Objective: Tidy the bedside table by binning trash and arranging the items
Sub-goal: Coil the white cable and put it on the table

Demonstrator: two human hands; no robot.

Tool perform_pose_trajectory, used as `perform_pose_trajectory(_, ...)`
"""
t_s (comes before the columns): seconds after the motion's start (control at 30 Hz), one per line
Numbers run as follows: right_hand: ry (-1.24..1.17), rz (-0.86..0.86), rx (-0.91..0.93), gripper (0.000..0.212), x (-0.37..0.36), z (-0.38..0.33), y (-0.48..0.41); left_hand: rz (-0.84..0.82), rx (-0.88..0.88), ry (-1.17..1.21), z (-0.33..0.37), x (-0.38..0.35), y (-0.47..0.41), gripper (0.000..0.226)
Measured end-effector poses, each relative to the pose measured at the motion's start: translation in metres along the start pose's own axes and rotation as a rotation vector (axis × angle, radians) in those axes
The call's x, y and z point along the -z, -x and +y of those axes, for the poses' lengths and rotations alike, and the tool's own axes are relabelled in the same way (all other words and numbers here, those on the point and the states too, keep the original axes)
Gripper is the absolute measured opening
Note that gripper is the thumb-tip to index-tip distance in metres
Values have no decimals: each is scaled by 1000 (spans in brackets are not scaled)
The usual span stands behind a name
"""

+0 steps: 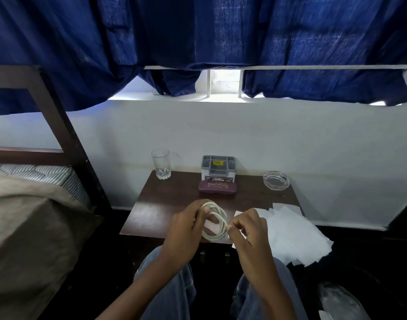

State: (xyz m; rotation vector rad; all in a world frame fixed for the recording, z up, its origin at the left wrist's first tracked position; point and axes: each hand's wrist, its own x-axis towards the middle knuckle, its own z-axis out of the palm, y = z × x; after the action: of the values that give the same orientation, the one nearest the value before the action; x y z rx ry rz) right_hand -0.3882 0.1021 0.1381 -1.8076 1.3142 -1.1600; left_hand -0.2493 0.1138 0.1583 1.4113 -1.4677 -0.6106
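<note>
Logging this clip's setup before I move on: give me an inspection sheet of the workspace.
Surface: dark wooden bedside table.
Job's things: glass, grey organiser, glasses case before it, ashtray, all at the back.
Clutter: white paper sheets at right front, overhanging the edge.
Grippers: left hand holds the white cable; right hand pinches a strand.
Cables: white cable coiled between the hands.
Surroundings: bed at left, blue curtain above.

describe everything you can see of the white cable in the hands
The white cable is wound into a coil of several loops, smooth and rubbery-looking. It is held off the dark table, over its near edge. The left hand grips the coil's top and left side; the right hand pinches its right side.
</note>
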Motion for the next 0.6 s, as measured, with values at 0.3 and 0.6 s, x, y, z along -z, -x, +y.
perform_pose_trajectory(0.3,232,-78,74,43,-2,2,2,-56,-181,-180,-3,-6,4,21)
perform_pose_trajectory(0.6,-580,-121,-270,43,4,-1,2,15,509,685,19,2,-2,25)
